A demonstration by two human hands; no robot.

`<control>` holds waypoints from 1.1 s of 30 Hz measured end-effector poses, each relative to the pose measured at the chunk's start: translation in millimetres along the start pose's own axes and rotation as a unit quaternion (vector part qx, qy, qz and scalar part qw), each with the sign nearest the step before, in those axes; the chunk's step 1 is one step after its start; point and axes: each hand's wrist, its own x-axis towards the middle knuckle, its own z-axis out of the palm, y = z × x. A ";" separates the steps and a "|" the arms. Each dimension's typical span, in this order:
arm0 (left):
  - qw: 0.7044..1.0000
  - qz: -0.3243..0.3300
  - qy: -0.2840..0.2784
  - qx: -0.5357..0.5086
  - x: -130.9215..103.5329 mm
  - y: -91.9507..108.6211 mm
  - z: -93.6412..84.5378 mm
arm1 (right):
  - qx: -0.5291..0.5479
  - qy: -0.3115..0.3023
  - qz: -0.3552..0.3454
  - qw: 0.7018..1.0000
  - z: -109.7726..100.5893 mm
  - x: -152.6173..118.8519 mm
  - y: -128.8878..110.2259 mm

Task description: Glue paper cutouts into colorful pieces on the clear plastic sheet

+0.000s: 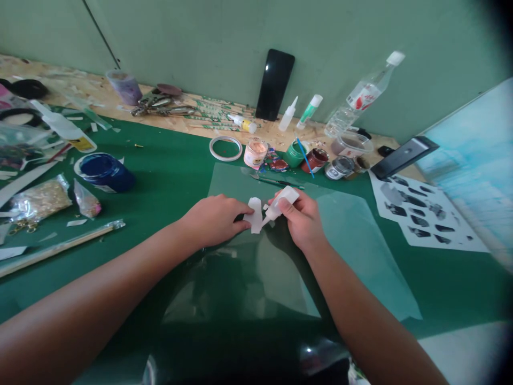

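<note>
White flat paper-like strip [254, 209]: likely light, bendable; hold its edge. Your left hand [216, 217] pinches it; your right hand [305, 220] grips a white plastic nozzle bottle [287, 196].

Left hand [218, 218] pinches white piece [254, 213]; right hand [308, 222] grips bottle [284, 200], nozzle [266, 219] at piece's edge. Jars [294, 156] and phone [276, 85] behind.
</note>
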 end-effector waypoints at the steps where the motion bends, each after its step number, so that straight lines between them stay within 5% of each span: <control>1: 1.000 0.000 -0.002 0.000 -0.1 0.0 0.1 | -0.006 0.001 -0.004 1.000 -0.2 0.1 0.5; 33: 1.000 0.005 0.012 -0.006 0.7 -2.0 2.9 | -0.043 -0.012 -0.030 0.999 -1.0 -2.5 0.0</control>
